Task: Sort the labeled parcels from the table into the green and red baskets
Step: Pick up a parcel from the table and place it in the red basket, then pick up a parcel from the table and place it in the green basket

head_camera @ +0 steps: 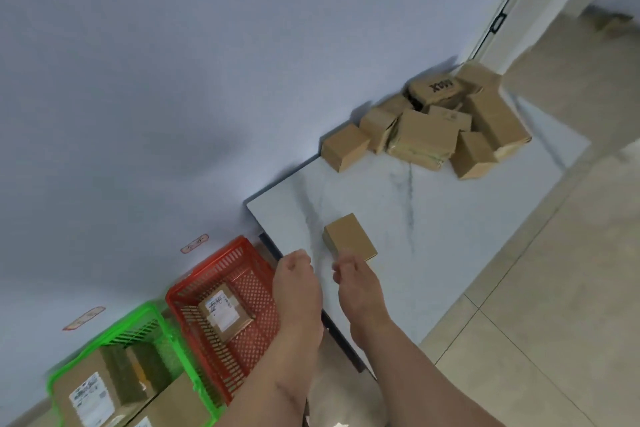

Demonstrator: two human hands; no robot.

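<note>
- Step in hand, as judged: picking up the next parcel for sorting. A small plain box [349, 237] lies alone on the near part of the surface [450, 218], no label showing on its upper face.
- Right hand [355, 274] sits just at the box's near edge, fingers loosely curled, holding nothing; contact with the box cannot be confirmed.
- Left hand [294, 274] hovers over the surface's corner beside it, fingers also loosely curled and empty.
- Next move likely calls for gripping the box and turning it to find the label before choosing a basket.
- Red basket [242, 253] stands on the floor by the surface's end and holds one labeled parcel [224, 312]; green basket [149, 312] beside it holds several.
- Unsorted pile of boxes [429, 125] sits at the far end of the surface, against the wall [173, 80].
- Surface is white with grey veining; floor [554, 322] is pale tile; a door frame [498, 21] stands beyond the pile.
</note>
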